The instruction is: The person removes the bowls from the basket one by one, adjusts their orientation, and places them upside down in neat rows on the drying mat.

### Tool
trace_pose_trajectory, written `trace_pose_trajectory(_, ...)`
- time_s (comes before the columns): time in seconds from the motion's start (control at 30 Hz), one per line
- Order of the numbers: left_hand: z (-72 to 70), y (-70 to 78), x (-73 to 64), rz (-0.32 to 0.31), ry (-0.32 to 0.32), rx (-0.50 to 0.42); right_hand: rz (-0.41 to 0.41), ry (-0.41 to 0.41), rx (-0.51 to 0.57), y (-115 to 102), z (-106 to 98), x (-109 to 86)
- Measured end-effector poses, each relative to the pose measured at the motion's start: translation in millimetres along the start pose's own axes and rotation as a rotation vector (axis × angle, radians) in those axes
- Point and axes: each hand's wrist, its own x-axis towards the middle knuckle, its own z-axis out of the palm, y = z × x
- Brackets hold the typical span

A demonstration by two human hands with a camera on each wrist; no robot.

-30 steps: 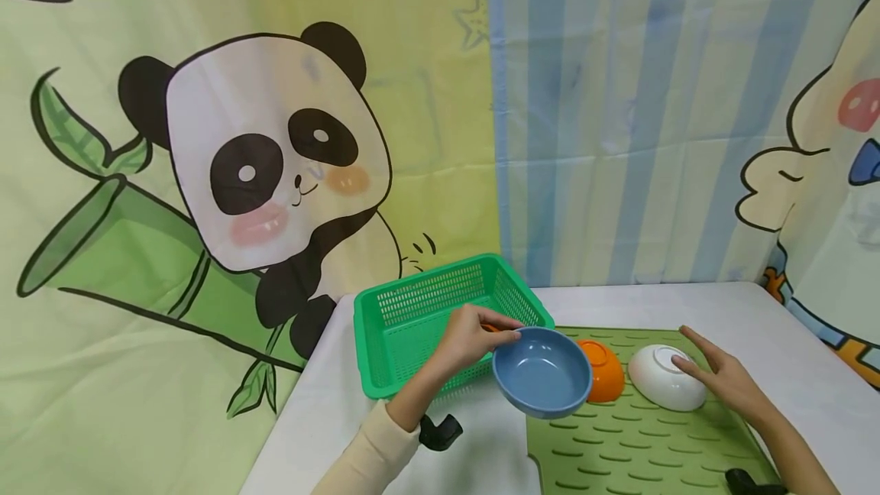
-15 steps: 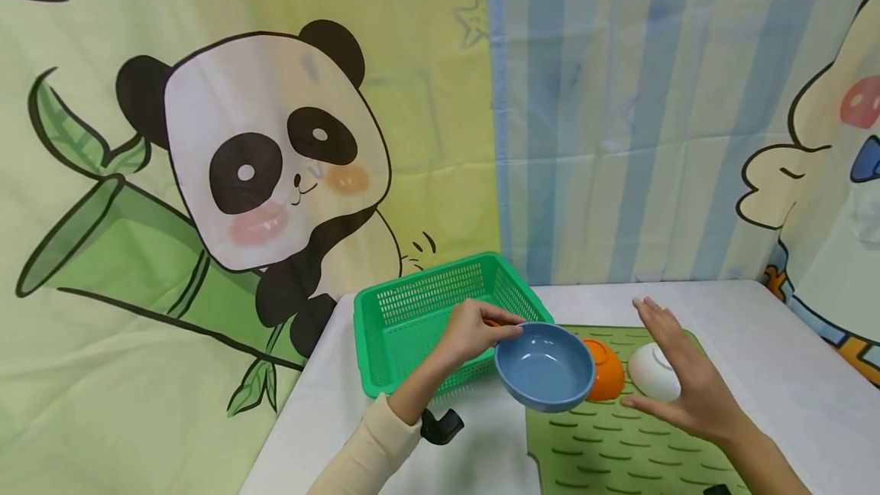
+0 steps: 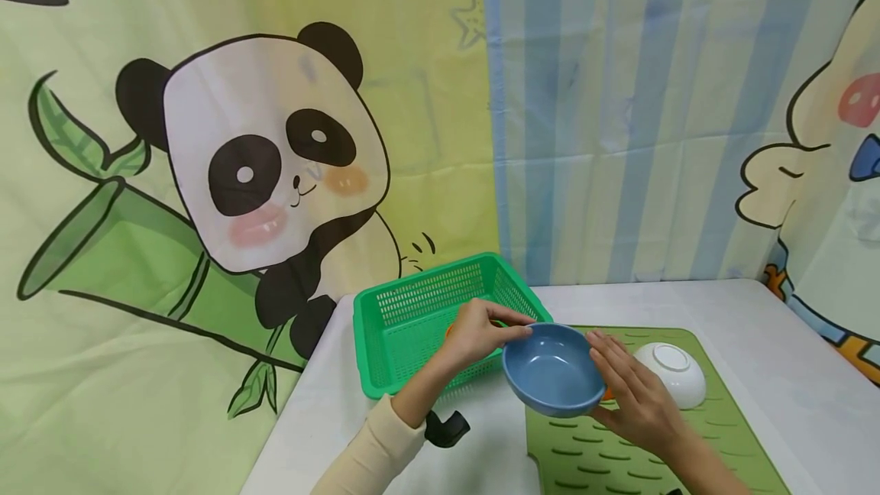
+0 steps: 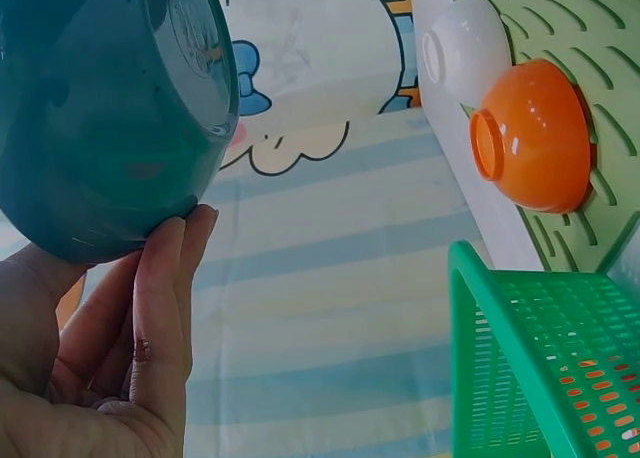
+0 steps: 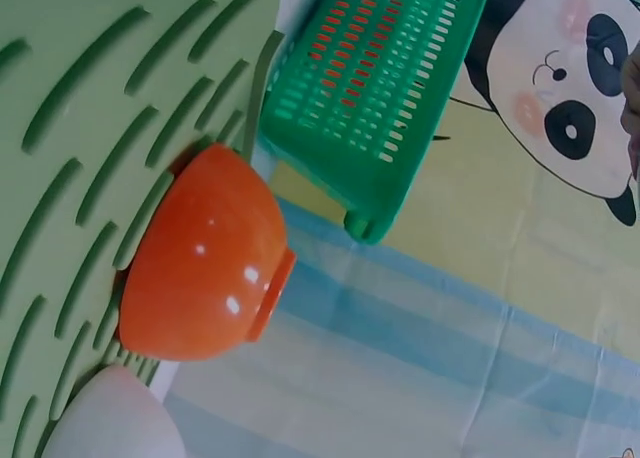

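Observation:
My left hand (image 3: 474,334) pinches the rim of a blue bowl (image 3: 553,369), held tilted in the air with its inside toward me. In the left wrist view the bowl's outside and base ring show above the left hand (image 4: 120,348). My right hand (image 3: 635,399) is at the bowl's right side, fingers fairly straight along the rim and thumb low. Its contact there is partly hidden. An orange bowl (image 5: 205,258) lies upside down on the green mat (image 3: 584,457), mostly covered by the right hand in the head view. Beside it sits an upturned white bowl (image 3: 674,376).
A green slotted basket (image 3: 385,354) stands at the back left of the white table (image 3: 481,449). Something orange shows through its slots in both wrist views. Behind the table hangs a printed curtain (image 3: 440,136) with a panda.
My right hand has moved left from over the white bowl to the blue bowl's right side, uncovering the white bowl. The left hand and blue bowl have shifted slightly right.

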Motion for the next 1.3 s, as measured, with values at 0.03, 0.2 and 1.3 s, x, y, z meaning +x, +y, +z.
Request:
trace_pose_trajectory(0.03,-0.1,0.3,-0.3,0.0,0.0,0.001,-0.002,0.006,0.0,-0.2,1.3,-0.1)
trace_pose_trajectory(0.2,0.4,1.2,-1.0,0.014,-0.008,-0.01,-0.008,0.035,0.011,-2.0,5.1,1.6)
trace_pose_trajectory(1.3,7.6,-17.2,-3.2,0.028,-0.174,-0.295,0.217,0.003,0.124,-5.1,-2.0,-5.4)
